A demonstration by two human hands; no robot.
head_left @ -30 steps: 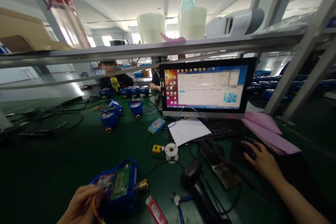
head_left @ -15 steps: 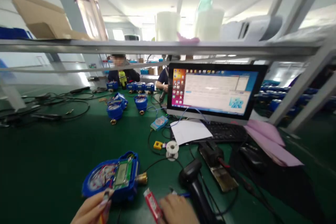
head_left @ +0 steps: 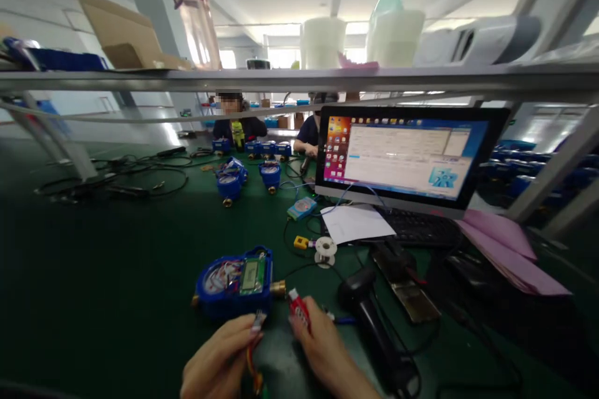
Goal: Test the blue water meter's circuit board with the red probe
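Observation:
A blue meter [head_left: 234, 308] lies with its inside exposed, showing a small display, a green circuit board and loose wires under a round window; a brass fitting [head_left: 277, 288] sticks out at its right. My left hand [head_left: 219, 355], just in front of the meter, pinches a small pale connector [head_left: 258, 322] with red and orange wires [head_left: 251, 358] trailing down. My right hand [head_left: 327, 346] is closed around a small red lighter-shaped item [head_left: 300, 310] with white lettering and a pale end. A gap separates this item from the brass fitting.
A black handheld scanner [head_left: 369, 318] lies right of my right hand. Behind it are a wire spool [head_left: 325, 249], a keyboard [head_left: 421, 227] and a monitor [head_left: 397, 156]. More blue meters [head_left: 229, 186] stand farther back. A shelf [head_left: 281, 79] crosses above; two people sit beyond.
My right hand has closed on the red item and turned it more upright. The left hand still pinches the connector, near the meter's front edge. The whole view has shifted.

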